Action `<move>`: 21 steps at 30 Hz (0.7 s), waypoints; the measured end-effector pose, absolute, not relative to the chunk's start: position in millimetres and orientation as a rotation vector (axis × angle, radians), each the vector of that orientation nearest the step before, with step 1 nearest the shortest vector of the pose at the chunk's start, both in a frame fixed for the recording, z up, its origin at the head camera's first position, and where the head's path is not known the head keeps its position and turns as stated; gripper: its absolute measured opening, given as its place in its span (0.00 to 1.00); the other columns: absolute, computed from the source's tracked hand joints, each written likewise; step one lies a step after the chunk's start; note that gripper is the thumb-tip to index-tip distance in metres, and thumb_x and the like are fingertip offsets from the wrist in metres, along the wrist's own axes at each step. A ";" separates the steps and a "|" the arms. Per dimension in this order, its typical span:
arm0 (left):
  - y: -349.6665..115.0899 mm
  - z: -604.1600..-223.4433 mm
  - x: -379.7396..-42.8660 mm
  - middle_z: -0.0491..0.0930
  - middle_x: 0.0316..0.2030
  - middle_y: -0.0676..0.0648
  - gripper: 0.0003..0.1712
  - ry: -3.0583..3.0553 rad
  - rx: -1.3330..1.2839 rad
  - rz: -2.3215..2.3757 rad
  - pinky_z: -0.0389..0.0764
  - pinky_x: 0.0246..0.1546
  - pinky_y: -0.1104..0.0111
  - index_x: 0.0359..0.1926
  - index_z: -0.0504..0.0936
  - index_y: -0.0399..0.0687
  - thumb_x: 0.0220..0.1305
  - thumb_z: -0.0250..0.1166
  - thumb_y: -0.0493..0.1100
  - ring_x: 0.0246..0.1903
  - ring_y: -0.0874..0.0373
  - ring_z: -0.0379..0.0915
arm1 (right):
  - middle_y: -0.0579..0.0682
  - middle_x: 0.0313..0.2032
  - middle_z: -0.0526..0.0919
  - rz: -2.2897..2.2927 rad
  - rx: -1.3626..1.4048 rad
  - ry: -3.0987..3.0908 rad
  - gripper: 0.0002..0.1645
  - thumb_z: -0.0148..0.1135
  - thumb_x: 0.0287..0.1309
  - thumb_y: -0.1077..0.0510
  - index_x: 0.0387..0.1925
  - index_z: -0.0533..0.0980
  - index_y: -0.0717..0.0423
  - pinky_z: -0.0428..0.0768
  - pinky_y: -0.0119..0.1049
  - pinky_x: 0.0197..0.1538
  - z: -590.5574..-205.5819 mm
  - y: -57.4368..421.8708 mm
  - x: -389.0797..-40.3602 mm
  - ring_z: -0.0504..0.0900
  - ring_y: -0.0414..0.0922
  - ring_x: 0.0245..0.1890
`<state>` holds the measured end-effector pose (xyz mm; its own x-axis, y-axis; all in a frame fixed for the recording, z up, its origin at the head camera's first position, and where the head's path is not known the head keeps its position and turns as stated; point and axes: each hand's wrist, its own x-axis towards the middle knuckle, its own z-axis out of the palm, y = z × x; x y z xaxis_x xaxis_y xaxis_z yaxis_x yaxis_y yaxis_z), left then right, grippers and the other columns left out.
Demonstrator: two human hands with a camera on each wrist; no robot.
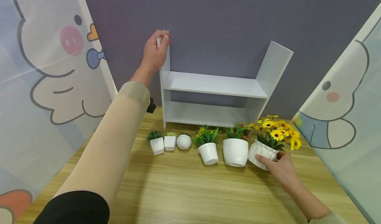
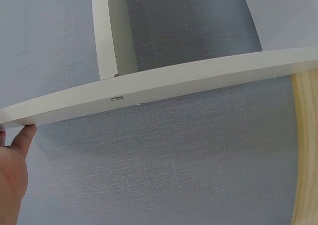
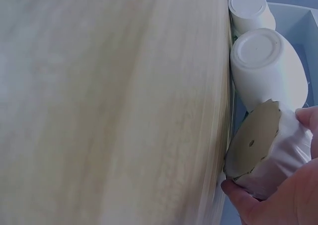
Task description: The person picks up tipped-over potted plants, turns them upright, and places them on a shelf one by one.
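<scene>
My left hand (image 1: pixel 155 49) grips the top of the left side panel of a white two-tier shelf (image 1: pixel 214 85). In the left wrist view, its thumb (image 2: pixel 25 138) presses on the panel's edge. At the right, my right hand (image 1: pixel 281 168) holds a white-wrapped flowerpot (image 1: pixel 263 154) with yellow flowers (image 1: pixel 276 133), thumb on the near side. The right wrist view shows the pot's brown round base (image 3: pixel 253 140) with a small hole. Beside this pot stands a large white pot (image 1: pixel 235 153) with a green and red plant.
Left of these stand a smaller white pot (image 1: pixel 209 154) with yellow-flowered greenery, a round ribbed pot (image 1: pixel 184 142), a square pot (image 1: pixel 170 143) and a little succulent pot (image 1: pixel 157 146). All are on the wooden table (image 1: pixel 190 191). Cartoon-printed panels (image 1: pixel 59 68) flank a grey backdrop (image 1: pixel 214 29).
</scene>
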<state>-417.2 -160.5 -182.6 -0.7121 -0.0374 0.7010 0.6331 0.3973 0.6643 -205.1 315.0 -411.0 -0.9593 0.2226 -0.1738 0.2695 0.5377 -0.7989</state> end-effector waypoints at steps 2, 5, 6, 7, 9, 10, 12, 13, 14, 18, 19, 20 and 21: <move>-160.3 -182.1 -416.7 0.80 0.70 0.47 0.13 -2.011 -0.514 -1.344 0.67 0.76 0.70 0.45 0.78 0.48 0.86 0.54 0.49 0.80 0.66 0.63 | 0.69 0.64 0.68 -1.417 0.432 2.728 0.66 0.73 0.70 0.36 0.77 0.46 0.79 0.80 0.28 0.42 -411.8 315.9 -206.0 0.75 0.53 0.55; -161.1 -182.2 -416.2 0.79 0.71 0.48 0.12 -2.015 -0.507 -1.346 0.68 0.75 0.70 0.44 0.78 0.51 0.86 0.54 0.50 0.79 0.67 0.63 | 0.69 0.64 0.70 -1.412 0.416 2.740 0.66 0.75 0.69 0.36 0.77 0.47 0.78 0.81 0.28 0.42 -413.0 316.8 -208.0 0.77 0.52 0.55; -161.4 -182.2 -416.1 0.79 0.71 0.48 0.12 -2.014 -0.504 -1.348 0.68 0.74 0.70 0.44 0.78 0.52 0.86 0.54 0.50 0.79 0.68 0.63 | 0.70 0.65 0.71 -1.415 0.400 2.749 0.66 0.75 0.68 0.37 0.77 0.47 0.77 0.81 0.26 0.43 -413.6 316.6 -208.4 0.77 0.52 0.56; -162.1 -182.5 -416.3 0.79 0.70 0.48 0.12 -2.014 -0.502 -1.349 0.69 0.74 0.70 0.43 0.78 0.53 0.86 0.54 0.50 0.79 0.68 0.64 | 0.71 0.66 0.71 -1.422 0.379 2.763 0.66 0.76 0.67 0.37 0.77 0.49 0.77 0.80 0.24 0.44 -414.4 316.1 -209.0 0.78 0.53 0.58; -163.4 -182.7 -416.4 0.79 0.70 0.48 0.12 -2.017 -0.498 -1.353 0.69 0.73 0.70 0.42 0.78 0.55 0.86 0.54 0.50 0.79 0.69 0.63 | 0.71 0.70 0.72 -1.438 0.309 2.797 0.64 0.78 0.67 0.39 0.79 0.52 0.74 0.78 0.20 0.47 -416.0 315.3 -210.6 0.77 0.54 0.64; -164.1 -182.9 -416.7 0.79 0.70 0.48 0.12 -2.016 -0.500 -1.352 0.69 0.73 0.70 0.42 0.78 0.56 0.86 0.54 0.50 0.79 0.70 0.63 | 0.69 0.72 0.72 -1.442 0.275 2.819 0.62 0.79 0.66 0.40 0.79 0.53 0.72 0.77 0.18 0.48 -417.0 314.6 -211.2 0.76 0.53 0.65; -165.4 -183.5 -417.3 0.79 0.69 0.48 0.12 -2.017 -0.503 -1.349 0.69 0.73 0.70 0.43 0.78 0.55 0.86 0.54 0.50 0.79 0.70 0.63 | 0.66 0.74 0.72 -1.468 0.187 2.856 0.60 0.80 0.65 0.43 0.81 0.57 0.66 0.74 0.15 0.52 -418.8 313.2 -212.2 0.74 0.51 0.68; -166.1 -183.8 -417.8 0.79 0.69 0.48 0.12 -2.018 -0.506 -1.347 0.69 0.73 0.70 0.43 0.78 0.55 0.86 0.54 0.51 0.79 0.70 0.63 | 0.65 0.75 0.72 -1.475 0.147 2.870 0.59 0.80 0.65 0.44 0.82 0.57 0.64 0.73 0.14 0.53 -419.3 312.7 -212.6 0.73 0.50 0.69; -166.5 -184.0 -417.9 0.79 0.69 0.48 0.12 -2.018 -0.507 -1.346 0.69 0.73 0.70 0.44 0.78 0.54 0.86 0.54 0.51 0.79 0.70 0.63 | 0.64 0.76 0.71 -1.480 0.116 2.879 0.59 0.81 0.65 0.45 0.83 0.57 0.63 0.71 0.13 0.54 -419.8 312.2 -212.9 0.72 0.50 0.70; -167.9 -185.1 -418.0 0.80 0.69 0.47 0.12 -2.017 -0.507 -1.344 0.70 0.73 0.70 0.45 0.79 0.52 0.87 0.54 0.51 0.79 0.70 0.63 | 0.63 0.77 0.69 -1.484 0.045 2.888 0.61 0.81 0.65 0.47 0.84 0.55 0.61 0.71 0.20 0.62 -420.8 310.7 -215.3 0.68 0.55 0.75; -168.0 -185.3 -417.9 0.80 0.68 0.47 0.12 -2.014 -0.509 -1.342 0.69 0.73 0.70 0.45 0.79 0.51 0.86 0.54 0.51 0.79 0.69 0.63 | 0.64 0.78 0.67 -1.480 0.042 2.883 0.62 0.81 0.65 0.46 0.85 0.53 0.62 0.72 0.27 0.68 -420.8 310.6 -216.2 0.67 0.58 0.76; -167.9 -185.5 -417.5 0.80 0.69 0.47 0.12 -2.014 -0.508 -1.340 0.69 0.74 0.70 0.45 0.79 0.51 0.86 0.54 0.51 0.79 0.69 0.63 | 0.65 0.79 0.66 -1.483 0.038 2.874 0.63 0.81 0.65 0.47 0.85 0.52 0.62 0.72 0.34 0.72 -421.0 310.5 -217.2 0.66 0.60 0.77; -168.0 -185.6 -417.4 0.80 0.69 0.47 0.12 -2.013 -0.509 -1.337 0.68 0.75 0.70 0.45 0.79 0.51 0.86 0.54 0.50 0.79 0.69 0.63 | 0.67 0.79 0.65 -1.475 0.043 2.863 0.64 0.81 0.65 0.47 0.85 0.51 0.63 0.71 0.43 0.76 -421.0 310.6 -218.3 0.65 0.62 0.79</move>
<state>-417.4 -168.0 -185.6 -0.7071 -0.0376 0.7061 0.6363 0.4016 0.6587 -218.3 310.6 -421.0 -0.9965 0.0601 0.0580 -0.0124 0.5809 -0.8139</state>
